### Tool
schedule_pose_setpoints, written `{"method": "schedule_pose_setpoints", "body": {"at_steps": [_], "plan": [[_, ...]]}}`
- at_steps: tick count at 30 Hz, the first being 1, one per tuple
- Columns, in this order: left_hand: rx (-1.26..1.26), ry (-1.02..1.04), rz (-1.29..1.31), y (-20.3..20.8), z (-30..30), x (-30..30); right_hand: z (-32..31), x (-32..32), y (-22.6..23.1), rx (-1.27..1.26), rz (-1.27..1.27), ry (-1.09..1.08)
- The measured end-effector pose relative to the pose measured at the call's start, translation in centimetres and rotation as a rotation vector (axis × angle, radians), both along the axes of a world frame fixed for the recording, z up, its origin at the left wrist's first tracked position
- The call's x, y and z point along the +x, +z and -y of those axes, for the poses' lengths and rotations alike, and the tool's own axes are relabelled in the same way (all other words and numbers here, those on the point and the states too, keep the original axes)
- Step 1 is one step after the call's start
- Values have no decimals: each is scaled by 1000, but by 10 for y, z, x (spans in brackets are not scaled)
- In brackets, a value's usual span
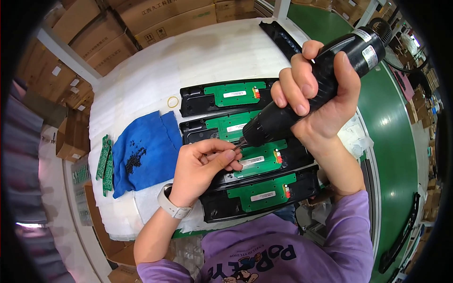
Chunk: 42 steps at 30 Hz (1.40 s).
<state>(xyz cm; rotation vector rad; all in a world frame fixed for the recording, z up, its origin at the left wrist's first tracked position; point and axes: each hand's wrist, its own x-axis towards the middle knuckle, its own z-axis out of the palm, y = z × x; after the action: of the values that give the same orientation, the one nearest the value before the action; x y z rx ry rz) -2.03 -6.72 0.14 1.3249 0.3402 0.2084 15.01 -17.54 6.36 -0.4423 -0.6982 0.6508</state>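
Note:
My right hand is wrapped round a black electric screwdriver, tilted with its tip down to the left. At the tip, my left hand pinches thumb and forefinger together by the bit; what lies between the fingertips is too small to make out. Beneath both hands are several long black plastic housings in a stack of rows. Each carries a green circuit board with a white label and a red-and-yellow part. My left hand and the screwdriver partly hide the middle rows.
On the white-covered table, a blue cloth holds a heap of small black screws. Loose green boards lie left of it, a yellow ring above. Another black housing sits at the far edge. Cardboard boxes stand behind.

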Motion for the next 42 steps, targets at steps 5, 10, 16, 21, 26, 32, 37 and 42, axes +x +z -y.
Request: {"method": "schedule_pose_setpoints", "body": {"at_steps": [5,10,16,21,26,32,37,42], "plan": [[-10,71,-28,1,3,-2,0,-8,-2,27,63,-20],[57,96,69,2,3,0,2,12,3,44,-90,126],[60,395,136,-5,-26,0,-2,44,1,-314,419,-262],[26,488,141,-5,-40,-7,-9,50,-5,-358,446,-294],[79,542,102,-4,-39,-5,-11,51,-7,-377,469,-311],[160,394,-20,-6,-42,-2,-16,52,-11,-375,517,-275],[17,305,-21,-6,-48,-2,-20,52,-12,-392,560,-237],[-37,244,-45,-3,-45,-3,-17,50,-9,-392,571,-228]]}}
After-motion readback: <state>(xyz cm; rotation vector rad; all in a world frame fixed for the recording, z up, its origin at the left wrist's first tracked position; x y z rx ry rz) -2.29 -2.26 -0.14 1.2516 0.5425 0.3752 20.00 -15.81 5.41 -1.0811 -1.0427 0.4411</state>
